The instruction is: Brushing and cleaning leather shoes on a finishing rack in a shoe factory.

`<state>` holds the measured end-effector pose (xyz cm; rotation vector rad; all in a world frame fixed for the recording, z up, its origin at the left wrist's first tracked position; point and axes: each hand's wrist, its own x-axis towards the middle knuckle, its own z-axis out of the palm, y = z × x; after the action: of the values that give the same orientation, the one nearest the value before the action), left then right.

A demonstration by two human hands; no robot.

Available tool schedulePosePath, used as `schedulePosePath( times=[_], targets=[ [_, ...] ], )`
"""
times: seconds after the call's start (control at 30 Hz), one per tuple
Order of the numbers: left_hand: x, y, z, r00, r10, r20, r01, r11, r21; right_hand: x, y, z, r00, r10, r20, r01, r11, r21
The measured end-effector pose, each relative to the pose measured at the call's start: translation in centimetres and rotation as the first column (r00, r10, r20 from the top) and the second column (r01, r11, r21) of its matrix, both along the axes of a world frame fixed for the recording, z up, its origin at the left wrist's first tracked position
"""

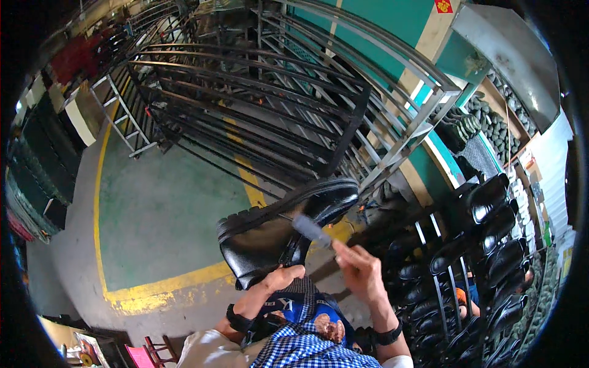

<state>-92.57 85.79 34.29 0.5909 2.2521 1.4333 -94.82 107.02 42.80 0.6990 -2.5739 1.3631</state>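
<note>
A glossy black leather shoe (261,242) with a thick ridged sole is held up on its side in front of my body, toe pointing to the upper right. My left hand (285,278) is closed on its upper near the opening. My right hand (361,270) grips a slim hand tool (311,231) with a grey-blue body, smeared by motion. A thin tip reaches from the tool toward the seam between sole and upper; whether it touches the shoe I cannot tell.
Racks of black shoes (478,202) stand close on my right, with part of another person in orange (461,296) behind them. Long black metal racks (245,92) stretch across the far side. A pink stool (144,356) stands at lower left. Yellow lines (98,214) mark the green floor.
</note>
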Motion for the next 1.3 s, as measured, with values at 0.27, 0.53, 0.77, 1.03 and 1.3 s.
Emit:
schedulePosePath(
  times=[0.27, 0.53, 0.77, 1.03, 1.3],
  targets=[
    [0.2, 0.2, -1.7, 0.862, 0.472, -0.186, -0.351, 0.819, 0.454, -0.1, 1.6, -1.0, 0.967, -0.128, -0.219, 0.174, 0.964, 0.203],
    [-1.6, 1.9, -0.1, 0.717, 0.573, 0.396, -0.644, 0.329, 0.691, -0.2, 0.9, -2.5, 0.987, -0.096, -0.131, 0.107, 0.991, 0.079],
    [-2.9, 1.8, -1.5, 0.725, 0.684, 0.076, -0.511, 0.461, 0.726, -1.4, 0.3, -2.8, 0.972, -0.2, -0.125, 0.221, 0.956, 0.191],
    [-4.4, 1.4, -0.6, 0.805, 0.563, -0.189, -0.374, 0.728, 0.574, -3.2, -0.5, -2.9, 0.942, -0.321, -0.097, 0.334, 0.926, 0.178],
    [-6.5, 1.7, -1.8, 0.855, 0.512, -0.079, -0.385, 0.73, 0.565, -3.2, -1.2, -4.1, 0.924, -0.337, -0.182, 0.375, 0.889, 0.261]
  ],
)
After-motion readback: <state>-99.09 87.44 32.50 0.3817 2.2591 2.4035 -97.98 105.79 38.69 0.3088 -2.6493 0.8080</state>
